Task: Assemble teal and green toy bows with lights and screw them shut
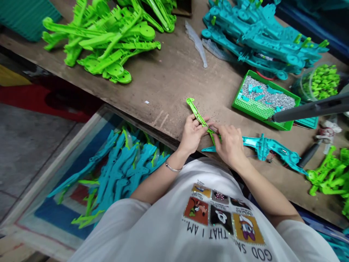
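Left grip (191, 135) closed on slim, hook-ended green plastic strip (195, 110), right grip (230, 146) curled against it; hold unclear

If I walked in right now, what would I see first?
Probably the heap of bright green parts at the upper left of the table, and the turquoise pile at its upper right. Near the table's front edge, the left hand holds a slim green piece, with the right hand at its lower end. Farther right sits a green basket with tiny silvery bits.
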Available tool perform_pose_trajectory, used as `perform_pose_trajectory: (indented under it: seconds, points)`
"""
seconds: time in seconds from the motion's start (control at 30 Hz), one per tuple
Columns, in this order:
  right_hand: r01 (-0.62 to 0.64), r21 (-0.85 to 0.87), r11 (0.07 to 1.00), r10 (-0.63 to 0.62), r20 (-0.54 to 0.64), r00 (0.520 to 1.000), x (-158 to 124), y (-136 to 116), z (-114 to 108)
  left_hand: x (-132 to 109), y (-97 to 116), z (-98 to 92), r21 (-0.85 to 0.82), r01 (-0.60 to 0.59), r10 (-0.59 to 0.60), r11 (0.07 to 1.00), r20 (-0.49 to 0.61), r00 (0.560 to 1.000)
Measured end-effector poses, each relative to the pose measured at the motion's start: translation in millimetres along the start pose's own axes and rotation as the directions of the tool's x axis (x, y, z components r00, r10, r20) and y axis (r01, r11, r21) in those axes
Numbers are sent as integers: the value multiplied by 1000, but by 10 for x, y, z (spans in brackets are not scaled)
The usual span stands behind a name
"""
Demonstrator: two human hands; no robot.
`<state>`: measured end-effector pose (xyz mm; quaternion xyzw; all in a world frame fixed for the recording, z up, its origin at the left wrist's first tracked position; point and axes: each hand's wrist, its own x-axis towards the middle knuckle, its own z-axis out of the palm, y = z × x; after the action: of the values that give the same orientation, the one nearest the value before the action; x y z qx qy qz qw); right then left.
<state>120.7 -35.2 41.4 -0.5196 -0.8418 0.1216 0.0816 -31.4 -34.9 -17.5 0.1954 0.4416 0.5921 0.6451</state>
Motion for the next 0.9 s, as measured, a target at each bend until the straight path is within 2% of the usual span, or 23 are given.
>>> perform_pose_trajectory:
  seconds: [0.13,0.27,0.5,0.7,0.9]
  points:
    - [-2,75,997,6,-56,998,-48,-53,79,17,-18,6,29,-10,11,1000,-11,1000]
    - [-1,160,987,10,-57,998,-118,-51,172,12,-16,11,41,-14,14,999,-14,1000]
    - [-97,302,949,136,-111,985,-117,-17,187,3,-13,-4,72,-30,29,997,16,999]
    - [-238,281,930,265,-61,962,24,-46,84,9,-27,-21,89,-42,40,995,23,999]
    - [-301,311,901,323,-21,946,121,-28,79,1,-17,-27,66,-51,48,997,52,998]
